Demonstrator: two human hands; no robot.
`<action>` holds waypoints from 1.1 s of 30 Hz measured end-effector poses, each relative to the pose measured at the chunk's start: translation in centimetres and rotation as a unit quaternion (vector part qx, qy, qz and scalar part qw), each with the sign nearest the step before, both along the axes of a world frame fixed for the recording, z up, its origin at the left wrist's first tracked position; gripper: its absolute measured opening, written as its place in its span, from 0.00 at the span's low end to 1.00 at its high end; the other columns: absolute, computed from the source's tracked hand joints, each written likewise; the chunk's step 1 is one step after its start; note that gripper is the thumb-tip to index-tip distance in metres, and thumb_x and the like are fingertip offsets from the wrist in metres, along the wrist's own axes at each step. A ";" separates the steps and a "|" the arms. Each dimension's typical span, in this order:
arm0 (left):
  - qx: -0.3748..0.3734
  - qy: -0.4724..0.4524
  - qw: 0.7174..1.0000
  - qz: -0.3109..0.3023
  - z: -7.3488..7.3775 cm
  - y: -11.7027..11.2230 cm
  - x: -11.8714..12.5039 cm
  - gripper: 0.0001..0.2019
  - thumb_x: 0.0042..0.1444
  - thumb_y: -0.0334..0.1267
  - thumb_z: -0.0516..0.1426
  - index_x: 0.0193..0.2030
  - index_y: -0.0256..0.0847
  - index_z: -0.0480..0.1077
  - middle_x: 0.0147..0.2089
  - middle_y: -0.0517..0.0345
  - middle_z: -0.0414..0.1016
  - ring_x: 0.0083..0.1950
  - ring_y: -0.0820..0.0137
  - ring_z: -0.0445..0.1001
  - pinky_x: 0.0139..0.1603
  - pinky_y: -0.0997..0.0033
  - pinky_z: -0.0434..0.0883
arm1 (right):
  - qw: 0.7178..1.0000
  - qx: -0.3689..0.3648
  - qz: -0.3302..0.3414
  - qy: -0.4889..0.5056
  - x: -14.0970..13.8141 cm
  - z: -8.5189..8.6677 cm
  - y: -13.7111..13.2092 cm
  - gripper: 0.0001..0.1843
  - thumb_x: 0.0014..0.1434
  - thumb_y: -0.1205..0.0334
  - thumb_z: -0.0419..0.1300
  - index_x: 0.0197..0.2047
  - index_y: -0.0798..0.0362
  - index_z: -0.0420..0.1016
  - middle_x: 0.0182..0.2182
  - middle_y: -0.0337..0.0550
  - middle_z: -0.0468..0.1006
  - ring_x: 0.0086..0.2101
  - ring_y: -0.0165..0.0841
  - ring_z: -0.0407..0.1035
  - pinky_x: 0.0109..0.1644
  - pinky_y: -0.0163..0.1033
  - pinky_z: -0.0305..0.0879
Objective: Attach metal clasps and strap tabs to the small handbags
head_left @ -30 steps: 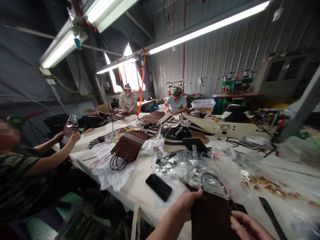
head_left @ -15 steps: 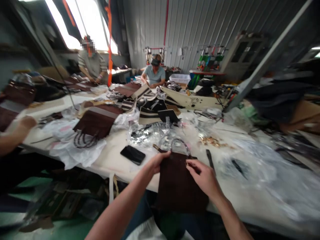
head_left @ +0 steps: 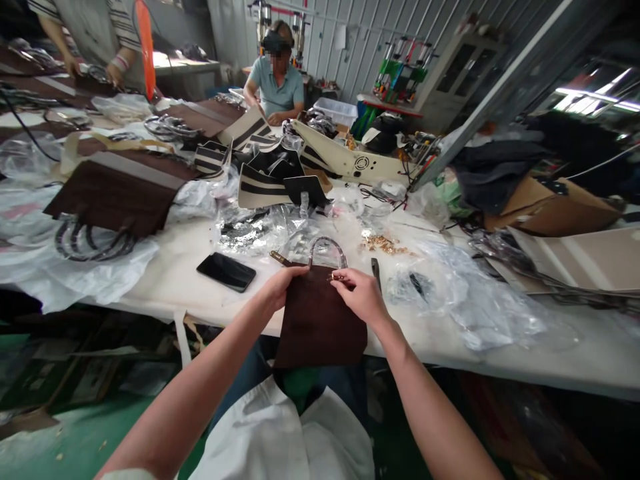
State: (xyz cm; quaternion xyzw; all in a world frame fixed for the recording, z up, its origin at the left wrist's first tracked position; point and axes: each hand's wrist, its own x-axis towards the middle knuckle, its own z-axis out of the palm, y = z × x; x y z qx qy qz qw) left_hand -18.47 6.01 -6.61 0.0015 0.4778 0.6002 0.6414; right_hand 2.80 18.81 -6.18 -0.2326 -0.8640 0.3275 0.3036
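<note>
The dark brown flat fabric bag (head_left: 320,320) now lies across the near edge of the white work table (head_left: 170,277). Its upper part rests on the table top and its lower part hangs down in front of the person's lap. Half a second ago it lay a little lower in the view, and the right hand was more to the right of it. Now both hands are closer to each other at the top edge. The view has also come nearer to the table, so the far windows are no more visible.

The left hand (head_left: 280,287) is closed on the upper left corner of the bag, with the thumb on top of the cloth. The right hand (head_left: 363,297) pinches with thumb and forefinger a small gold metal fitting (head_left: 336,277) at the top edge, to the right of the middle. The bag hangs between the two grips and below them. Its arched grey handle (head_left: 327,245) stands up just beyond the fingers.

A black smartphone (head_left: 226,271) lies flat on the table, near the left hand but not touching it. A small heap of gold metal parts (head_left: 383,243) lies beyond the right hand, and crumpled clear plastic bags (head_left: 450,300) lie to the right of it. Farther left a stack of brown bags with striped tops (head_left: 115,193) rests on the table. A person in a teal shirt (head_left: 277,87) sits at the far end.
</note>
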 end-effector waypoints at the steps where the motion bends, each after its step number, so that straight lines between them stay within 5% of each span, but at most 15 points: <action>1: -0.003 0.007 1.000 0.003 0.0 0.0 0.0 0.08 0.66 0.32 0.63 0.43 0.33 0.85 0.36 0.42 0.89 0.30 0.61 0.85 0.35 0.67 0.86 | 1.000 0.008 0.010 0.001 -0.2 0.0 -0.1 0.08 0.70 0.61 0.68 0.51 0.47 0.88 0.46 0.45 0.90 0.42 0.42 0.86 0.51 0.47 0.86; 15: -0.002 0.048 0.998 0.044 0.0 -0.2 0.9 0.04 0.59 0.30 0.65 0.38 0.33 0.83 0.33 0.45 0.86 0.28 0.64 0.83 0.31 0.70 0.82 | 0.998 -0.027 0.030 -0.056 -0.9 0.7 0.9 0.11 0.63 0.64 0.69 0.49 0.50 0.89 0.39 0.43 0.90 0.34 0.36 0.83 0.42 0.40 0.83; 21: -0.021 0.041 0.998 0.050 -0.1 0.1 1.0 0.03 0.57 0.32 0.67 0.38 0.36 0.82 0.32 0.46 0.86 0.28 0.61 0.83 0.31 0.66 0.83 | 0.996 -0.037 0.078 -0.023 -1.4 0.5 1.3 0.10 0.67 0.61 0.68 0.46 0.51 0.92 0.44 0.47 0.89 0.40 0.38 0.84 0.45 0.40 0.85; 33: -0.006 0.108 0.992 0.067 -0.3 0.4 1.4 0.11 0.52 0.33 0.71 0.43 0.37 0.81 0.31 0.48 0.85 0.29 0.58 0.83 0.31 0.64 0.82 | 0.998 -0.016 0.068 -0.002 -0.5 -0.6 1.3 0.10 0.69 0.62 0.69 0.49 0.50 0.93 0.46 0.47 0.90 0.41 0.39 0.86 0.47 0.41 0.84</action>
